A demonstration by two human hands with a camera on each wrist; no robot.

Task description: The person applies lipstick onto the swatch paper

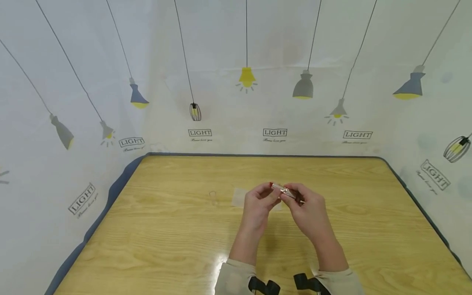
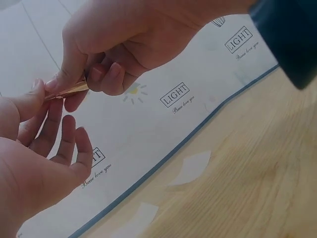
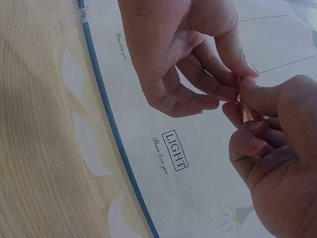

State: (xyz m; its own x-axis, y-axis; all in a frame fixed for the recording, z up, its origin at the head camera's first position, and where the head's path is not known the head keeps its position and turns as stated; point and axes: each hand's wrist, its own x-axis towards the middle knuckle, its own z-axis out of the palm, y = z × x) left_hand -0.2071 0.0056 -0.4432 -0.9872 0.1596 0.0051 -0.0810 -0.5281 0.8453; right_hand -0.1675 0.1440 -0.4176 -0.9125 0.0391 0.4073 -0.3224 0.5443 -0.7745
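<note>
A slim, shiny rose-gold lipstick (image 1: 283, 190) with a red tip is held up over the table between both hands. My left hand (image 1: 256, 207) pinches it near the red end with thumb and fingers. On the darker end, my right hand (image 1: 309, 213) grips it with thumb and curled fingers. The left wrist view shows the metallic tube (image 2: 72, 91) bridging the two sets of fingertips, much of it covered by them. Only a narrow strip of it shows in the right wrist view, between the thumbs.
Pale paper pieces (image 1: 239, 197) lie on the wood-grain table (image 1: 155, 229) behind the hands. A small clear item (image 1: 212, 196) sits to their left. White sheeting (image 1: 228, 49) printed with lamps rises around the table's back and sides.
</note>
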